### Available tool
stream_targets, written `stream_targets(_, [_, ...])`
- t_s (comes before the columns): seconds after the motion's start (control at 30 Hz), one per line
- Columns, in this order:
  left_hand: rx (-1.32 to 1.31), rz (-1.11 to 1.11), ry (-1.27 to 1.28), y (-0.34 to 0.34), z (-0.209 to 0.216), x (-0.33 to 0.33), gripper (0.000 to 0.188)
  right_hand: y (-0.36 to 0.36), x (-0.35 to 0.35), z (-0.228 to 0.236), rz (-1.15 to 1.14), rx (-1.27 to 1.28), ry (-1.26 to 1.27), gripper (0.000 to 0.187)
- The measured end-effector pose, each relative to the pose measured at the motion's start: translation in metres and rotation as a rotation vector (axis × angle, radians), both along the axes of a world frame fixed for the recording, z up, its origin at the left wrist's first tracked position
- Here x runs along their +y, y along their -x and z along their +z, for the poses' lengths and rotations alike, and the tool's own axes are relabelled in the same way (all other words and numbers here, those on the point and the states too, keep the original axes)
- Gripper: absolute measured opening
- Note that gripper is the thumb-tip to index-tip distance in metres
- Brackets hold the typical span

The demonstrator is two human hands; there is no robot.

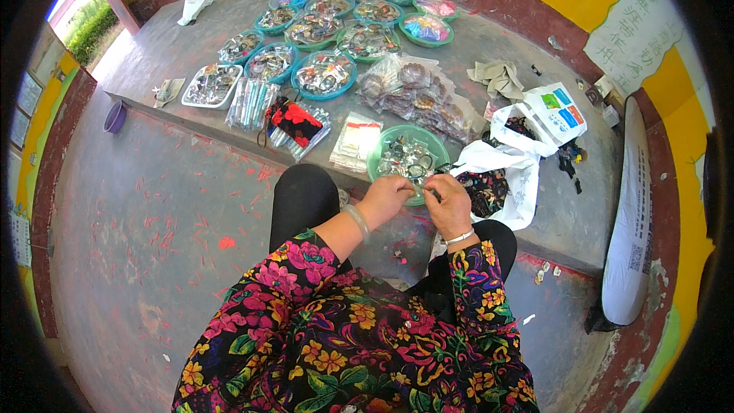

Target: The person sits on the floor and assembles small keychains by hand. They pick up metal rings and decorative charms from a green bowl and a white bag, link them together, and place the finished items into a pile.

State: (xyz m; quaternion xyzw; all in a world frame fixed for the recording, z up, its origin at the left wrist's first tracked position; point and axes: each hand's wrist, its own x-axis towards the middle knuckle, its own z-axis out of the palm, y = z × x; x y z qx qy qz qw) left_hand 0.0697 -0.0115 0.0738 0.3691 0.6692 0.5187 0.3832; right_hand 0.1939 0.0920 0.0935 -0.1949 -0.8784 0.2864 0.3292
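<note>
Far to the left of the green plastic bowl (pixel 375 157), a purple basin (pixel 115 117) sits on the floor (pixel 153 206). Left of the bowl, on the raised concrete platform (pixel 562 214), come a white rectangular tray (pixel 205 105) of small goods, a bundle of slim clear-wrapped packets (pixel 252 103) and a black-and-red pouch (pixel 294 124). Stacked clear plastic bags (pixel 357 141) lie just beside the bowl's left side. At the bowl's near rim, the left hand (pixel 390 194) has its grip pinched together; small metallic trinkets (pixel 405 154) fill the bowl. The right hand (pixel 449 203) meets it there, its grip likewise pinched; I cannot tell what, if anything, either grasps. Just right of the bowl stands an open white plastic bag (pixel 525 191) holding dark, multicoloured pieces (pixel 487 191).
</note>
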Motion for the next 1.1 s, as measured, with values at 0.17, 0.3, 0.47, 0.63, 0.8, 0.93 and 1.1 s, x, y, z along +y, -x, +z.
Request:
stream_targets(0.17, [-0.092,-0.039,0.078,-0.004,0.001,-0.001,0.015,-0.001,-0.003,-0.002,-0.049,-0.124,0.149,0.01])
stream_targets(0.3, [-0.076,-0.138,0.144,-0.002,-0.003,-0.001,0.015,0.0,-0.002,-0.007,-0.039,-0.108,0.253,0.012])
stream_targets(0.47, [-0.038,-0.146,0.216,0.002,-0.013,0.001,0.014,-0.001,0.003,-0.018,0.064,-0.093,0.406,0.013])
stream_targets(0.63, [-0.176,-0.123,0.176,0.001,-0.022,0.001,0.013,-0.003,0.006,-0.01,0.161,-0.156,0.322,0.011])
stream_targets(0.8, [0.1,-0.206,0.169,0.002,-0.027,0.002,0.015,-0.005,0.006,-0.005,0.145,-0.255,0.369,0.013])
stream_targets(0.93, [0.201,-0.221,0.177,-0.001,-0.015,0.001,0.019,-0.009,0.009,-0.009,0.212,-0.223,0.225,0.014])
stream_targets(1.1, [0.401,-0.225,0.091,-0.002,-0.012,-0.001,0.021,-0.008,0.004,-0.004,0.176,-0.255,0.301,0.015])
